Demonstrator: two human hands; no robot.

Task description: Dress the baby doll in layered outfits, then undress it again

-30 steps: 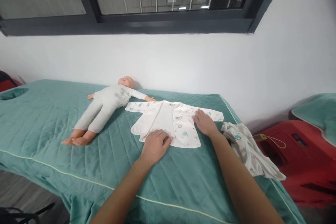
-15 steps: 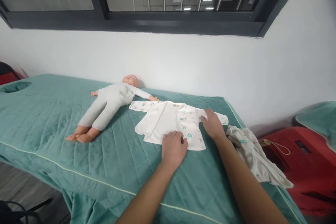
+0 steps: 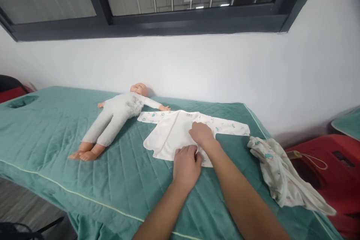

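Note:
A white baby shirt with small printed figures lies spread on the green quilted cover, its sleeves stretched out to both sides and its front open. My left hand is closed, fingers curled at the lower part of the right-hand front panel. Just above it, my right hand pinches the same panel near its inner edge. Fingertips of both hands are partly hidden. To the left, a baby doll in a white body suit lies on its back, one hand close to the shirt's left sleeve.
A crumpled printed baby garment lies at the bed's right edge. Beyond that edge stands a red case-like object with a looped cord. A wall and dark window frame run behind the bed. The cover has a hole at far left.
My left hand has slid right along the shirt's lower edge to the front panel. My right hand has left the right sleeve, moved left and closed on that panel's inner edge.

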